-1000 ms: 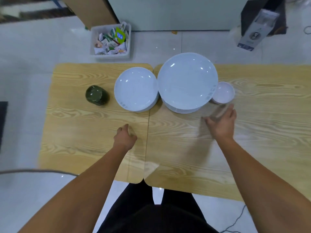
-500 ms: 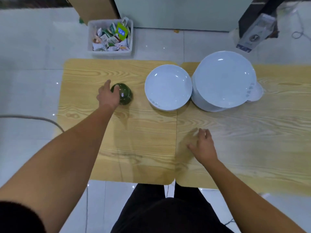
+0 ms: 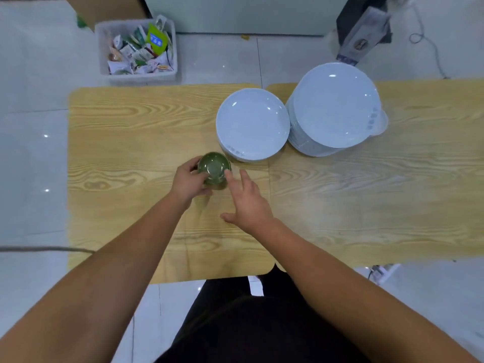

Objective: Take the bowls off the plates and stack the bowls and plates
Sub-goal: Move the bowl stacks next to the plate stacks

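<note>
Green bowl (image 3: 214,167) gripped by left hand (image 3: 189,182); right hand (image 3: 248,203) spread, fingers straight, beside bowl, near plate stack (image 3: 252,124).

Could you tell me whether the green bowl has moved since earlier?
Yes: gripped by the left hand, the green bowl came right, toward the smaller plates.

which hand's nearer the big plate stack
Right. The right hand is front-left of the big plate stack; the left hand is farther left, gripping the green bowl.

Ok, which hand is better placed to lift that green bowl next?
Left. The left hand grips the green bowl with its fingers curled round it, while the right hand is open beside it and holds nothing.
</note>
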